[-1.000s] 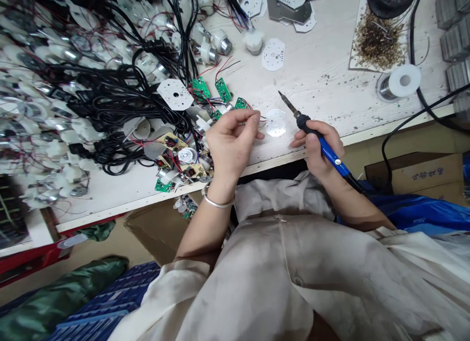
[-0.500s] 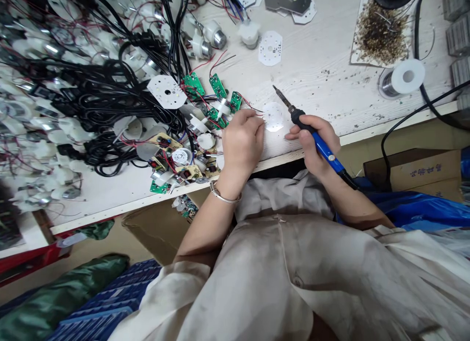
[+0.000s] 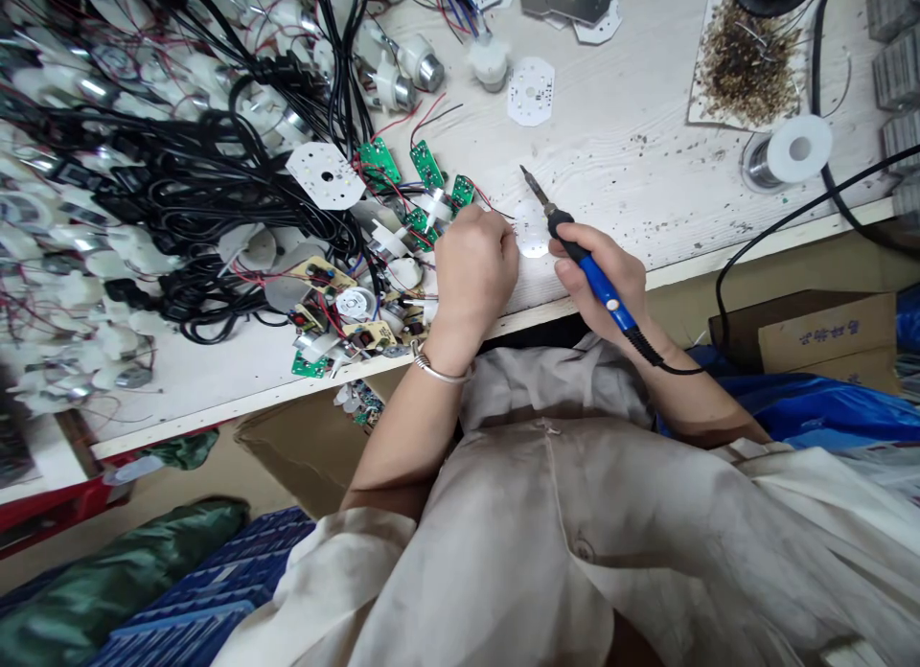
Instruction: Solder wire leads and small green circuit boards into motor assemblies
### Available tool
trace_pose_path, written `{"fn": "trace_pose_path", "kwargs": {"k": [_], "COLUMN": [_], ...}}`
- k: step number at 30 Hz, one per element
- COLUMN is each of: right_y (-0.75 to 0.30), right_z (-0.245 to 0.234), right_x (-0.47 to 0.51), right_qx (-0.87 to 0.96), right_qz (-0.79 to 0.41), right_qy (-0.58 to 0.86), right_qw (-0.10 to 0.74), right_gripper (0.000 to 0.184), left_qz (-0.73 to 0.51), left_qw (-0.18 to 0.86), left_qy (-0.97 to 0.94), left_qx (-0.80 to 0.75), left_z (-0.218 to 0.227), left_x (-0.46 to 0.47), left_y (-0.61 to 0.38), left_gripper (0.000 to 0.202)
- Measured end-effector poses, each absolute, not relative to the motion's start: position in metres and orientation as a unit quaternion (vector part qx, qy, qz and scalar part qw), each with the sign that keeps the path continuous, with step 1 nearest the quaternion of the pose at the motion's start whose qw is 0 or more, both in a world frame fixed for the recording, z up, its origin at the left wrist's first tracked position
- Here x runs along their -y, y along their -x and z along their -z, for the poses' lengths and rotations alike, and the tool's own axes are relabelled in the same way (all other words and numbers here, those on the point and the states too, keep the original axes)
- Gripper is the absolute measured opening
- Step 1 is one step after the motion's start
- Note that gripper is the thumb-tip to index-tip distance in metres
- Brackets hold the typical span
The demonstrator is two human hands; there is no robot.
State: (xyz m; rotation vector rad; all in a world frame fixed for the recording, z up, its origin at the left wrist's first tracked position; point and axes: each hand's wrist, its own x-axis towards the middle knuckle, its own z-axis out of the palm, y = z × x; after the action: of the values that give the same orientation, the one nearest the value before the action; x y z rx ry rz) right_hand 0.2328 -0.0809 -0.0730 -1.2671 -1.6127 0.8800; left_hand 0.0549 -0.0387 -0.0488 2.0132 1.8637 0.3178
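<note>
I had the left grip [image 3: 474, 274] curled at the edge of the white LED disc [image 3: 533, 231]; fingertips hidden, couldn't tell what it held. Right grip [image 3: 610, 279] closed on the soldering iron [image 3: 595, 276], tip just above the disc. Five green boards [image 3: 426, 164] sat left. Iron leaned more upright than earlier.

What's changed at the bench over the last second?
Both hands closed in on the white board: the left hand moved right to its edge, and the right hand moved left, carrying the soldering iron. The iron stayed gripped; the green circuit boards stayed put.
</note>
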Motion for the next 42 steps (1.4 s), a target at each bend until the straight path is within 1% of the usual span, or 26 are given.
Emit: {"fn": "trace_pose_path", "kwargs": {"k": [2,6,8,12,17,24,29,34,38,42], "right_y": [-0.234,-0.235,-0.234,-0.233,-0.233,-0.234,-0.234,-0.233,-0.233,-0.233], "right_z": [0.073,0.081,0.084,0.082,0.079,0.078,0.077,0.076,0.075,0.076], "right_x": [0.085,0.090,0.091,0.090,0.086,0.084,0.085,0.085,0.084,0.085], "right_qx": [0.596,0.496,0.478,0.464,0.462,0.468,0.461,0.460,0.470,0.463], "right_qz": [-0.378,-0.412,-0.413,-0.428,-0.457,-0.483,-0.492,-0.481,-0.486,-0.471], "right_qy": [0.521,0.504,0.497,0.513,0.513,0.516,0.509,0.519,0.510,0.506], "right_qw": [0.481,0.575,0.595,0.583,0.561,0.530,0.536,0.537,0.532,0.555], "right_gripper": [0.038,0.028,0.027,0.032,0.036,0.038,0.038,0.040,0.041,0.036], "left_qz": [-0.099,-0.092,-0.110,-0.147,-0.101,-0.126,-0.089,-0.117,-0.118,-0.125], "left_qw": [0.196,0.214,0.220,0.205,0.201,0.166,0.184,0.162,0.169,0.169], "left_qy": [-0.712,-0.702,-0.697,-0.707,-0.706,-0.728,-0.723,-0.733,-0.731,-0.730], "left_qx": [-0.667,-0.673,-0.674,-0.661,-0.671,-0.653,-0.660,-0.651,-0.651,-0.650], "left_z": [0.046,0.047,0.050,0.054,0.052,0.054,0.050,0.056,0.059,0.058], "left_x": [0.036,0.030,0.027,0.025,0.025,0.024,0.022,0.022,0.023,0.023], "left_y": [-0.056,-0.054,-0.052,-0.050,-0.052,-0.049,-0.050,-0.046,-0.044,-0.045], "left_gripper": [0.015,0.013,0.013,0.013,0.012,0.011,0.011,0.011,0.011,0.011]}}
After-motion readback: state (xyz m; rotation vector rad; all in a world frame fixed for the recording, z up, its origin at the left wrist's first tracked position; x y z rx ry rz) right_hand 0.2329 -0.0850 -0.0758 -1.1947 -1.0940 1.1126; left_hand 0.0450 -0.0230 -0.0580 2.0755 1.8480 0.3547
